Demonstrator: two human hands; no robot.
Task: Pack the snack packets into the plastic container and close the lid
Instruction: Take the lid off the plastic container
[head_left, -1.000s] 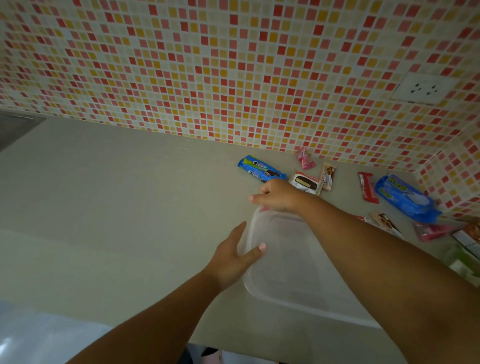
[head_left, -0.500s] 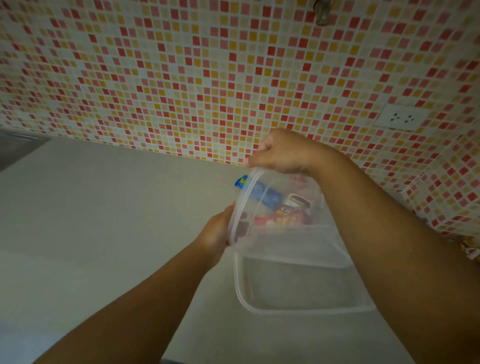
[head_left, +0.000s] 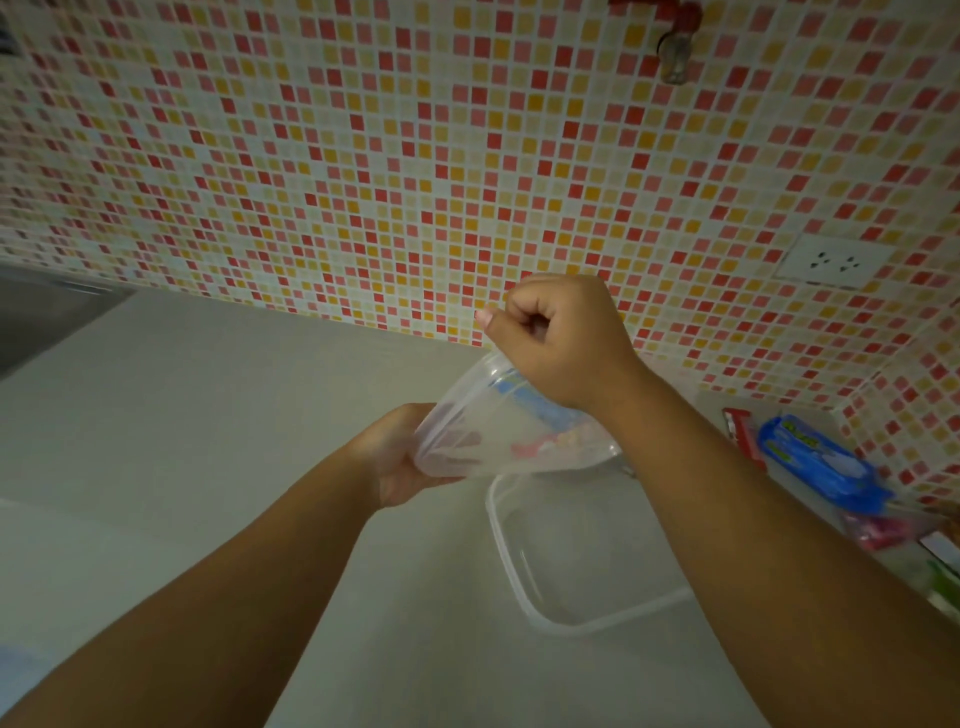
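Observation:
A clear plastic lid (head_left: 488, 431) is lifted off and tilted above the counter. My right hand (head_left: 558, 338) pinches its far top edge and my left hand (head_left: 395, 457) grips its near left edge. Below it the clear plastic container (head_left: 511, 566) sits open on the counter, partly hidden by my right forearm. Snack packets lie along the right wall: a red one (head_left: 740, 426), a blue one (head_left: 818, 462) and a pink one (head_left: 883, 532). More packets show blurred through the lid.
A mosaic-tiled wall rises behind the pale counter (head_left: 208, 441). A white wall socket (head_left: 834, 260) sits at the right and a tap fitting (head_left: 675, 57) at the top. A dark sink edge (head_left: 47, 312) is at far left.
The lid, which lay on the container, has been peeled up by both hands and raised higher and tilted. The view has shifted up the wall.

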